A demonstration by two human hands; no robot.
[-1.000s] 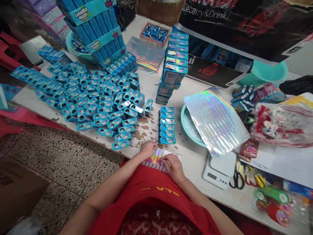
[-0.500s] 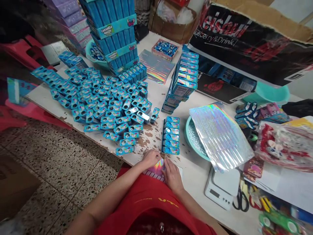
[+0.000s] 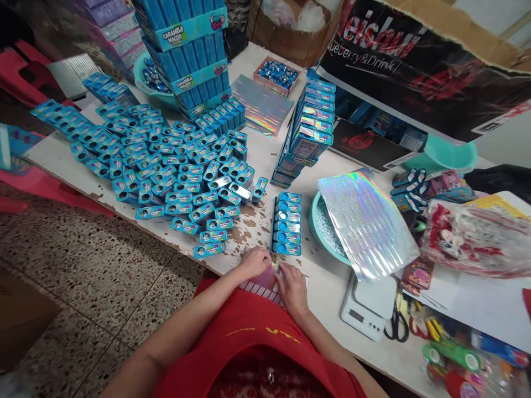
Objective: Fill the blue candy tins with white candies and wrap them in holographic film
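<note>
A shiny holographic sticker sheet (image 3: 265,278), with a row of pale strips along its near edge, lies at the table's front edge against my red shirt. My left hand (image 3: 254,263) is closed, its curled fingertips pinching at the sheet's far edge. Opposite it, my right hand (image 3: 293,288) presses thumb and fingers together on the sheet's right side. The fingertips nearly meet, and what exactly lies between them is partly hidden. Just beyond the hands stands a short row of blue candy boxes (image 3: 287,224), each with a round hole in its top.
Many loose blue boxes (image 3: 182,188) crowd the left. Behind them rise stacked display trays (image 3: 185,83). To the right are a turquoise basin (image 3: 315,232) of white balls under holographic sheets (image 3: 365,221), a white scale (image 3: 369,309), scissors (image 3: 398,326) and a large black carton (image 3: 415,66).
The view has shifted slightly, so the table's things sit a little higher and further left. Both hands stay at the sheet, with the fingertips slightly changed in position; its bright rainbow glare has dimmed.
</note>
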